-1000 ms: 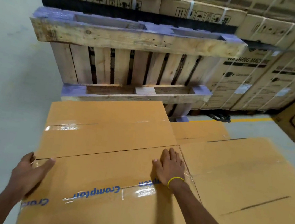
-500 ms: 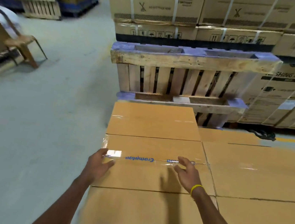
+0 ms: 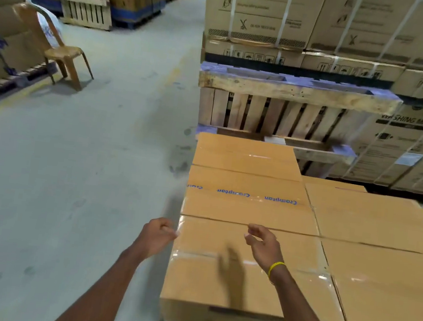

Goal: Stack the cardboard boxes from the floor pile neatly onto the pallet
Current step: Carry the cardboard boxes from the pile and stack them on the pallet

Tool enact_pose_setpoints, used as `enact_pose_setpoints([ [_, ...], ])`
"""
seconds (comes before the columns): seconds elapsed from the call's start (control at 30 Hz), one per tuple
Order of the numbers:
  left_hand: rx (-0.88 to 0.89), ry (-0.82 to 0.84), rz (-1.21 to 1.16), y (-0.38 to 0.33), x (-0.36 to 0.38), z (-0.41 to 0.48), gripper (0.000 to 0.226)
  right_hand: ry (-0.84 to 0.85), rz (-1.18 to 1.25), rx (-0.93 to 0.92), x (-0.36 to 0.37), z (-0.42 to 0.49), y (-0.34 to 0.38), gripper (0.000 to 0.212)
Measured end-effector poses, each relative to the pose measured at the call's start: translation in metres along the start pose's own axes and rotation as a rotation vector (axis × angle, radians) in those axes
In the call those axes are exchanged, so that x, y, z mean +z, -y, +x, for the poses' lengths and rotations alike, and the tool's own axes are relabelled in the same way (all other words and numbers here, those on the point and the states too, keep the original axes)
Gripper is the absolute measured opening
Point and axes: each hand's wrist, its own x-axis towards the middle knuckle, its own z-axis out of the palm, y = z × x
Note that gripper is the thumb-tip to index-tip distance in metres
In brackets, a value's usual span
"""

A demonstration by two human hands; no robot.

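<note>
Both hands have come off the boxes: 0.5 s earlier they were pressed against the taped middle box [image 3: 248, 199] of the left column, and 1 s earlier they were flat on its top and left edge, squaring it up. Now the left hand [image 3: 157, 235] hangs in the air just off the left edge of the stack, fingers curled loosely in and holding nothing, while the right hand [image 3: 261, 242] hovers above the near box [image 3: 244, 271], fingers half curled and thumb apart, also empty, casting a shadow on the cardboard below. The view has also drawn back and swung left, taking in more of the concrete floor [image 3: 84, 171] and a wooden chair [image 3: 64, 51] near the far left. The stacked cardboard boxes sit in 2 columns with flush seams; the left column shows 3 tops in a row, and the right column [image 3: 373, 223] lies level beside it. An upright wooden pallet [image 3: 285, 110] leans behind the far edge of the stack. The pallet under the boxes cannot be seen. The release suggests the placing and aligning of this box is finished, and the person is probably turning away to fetch another box from the floor pile, which is out of view.
</note>
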Motion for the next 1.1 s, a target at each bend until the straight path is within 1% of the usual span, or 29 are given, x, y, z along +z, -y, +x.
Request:
enact_pose_setpoints([
  [0.1, -0.055, 0.018, -0.071, 0.055, -0.02, -0.041, 0.017, 0.023, -0.021, 0.038, 0.031, -0.053, -0.006, 0.025],
  [0.27, -0.169, 0.041, -0.155, 0.154, -0.04, -0.094, 0.035, 0.072, -0.077, 0.092, 0.083, -0.136, -0.022, 0.027],
  [0.33, -0.207, 0.045, -0.154, 0.175, -0.048, -0.117, 0.036, 0.108, -0.105, 0.099, 0.101, -0.161, -0.032, 0.028],
  [0.5, -0.25, 0.014, -0.161, 0.201, -0.06, -0.169, 0.019, 0.154, -0.09, 0.097, 0.14, -0.218, -0.043, 0.025],
  [0.6, -0.277, 0.013, -0.166, 0.229, -0.06, -0.195, 0.024, 0.209, -0.084, 0.077, 0.16, -0.251, -0.047, 0.024],
  [0.7, -0.287, 0.017, -0.149, 0.259, -0.062, -0.226, 0.018, 0.252, -0.063, 0.071, 0.177, -0.286, -0.058, 0.022],
  [0.8, -0.324, 0.022, -0.178, 0.295, -0.067, -0.266, 0.021, 0.269, -0.054, 0.095, 0.192, -0.32, -0.077, 0.021],
  [0.93, -0.383, -0.01, -0.237, 0.362, -0.076, -0.323, 0.037, 0.264, -0.033, 0.201, 0.217, -0.38, -0.113, 0.022],
  [1.0, -0.379, -0.029, -0.255, 0.378, -0.088, -0.353, 0.044, 0.258, -0.029, 0.249, 0.231, -0.412, -0.124, 0.021],
  [1.1, -0.377, -0.079, -0.279, 0.396, -0.11, -0.383, 0.032, 0.294, -0.057, 0.279, 0.255, -0.449, -0.126, 0.023],
])
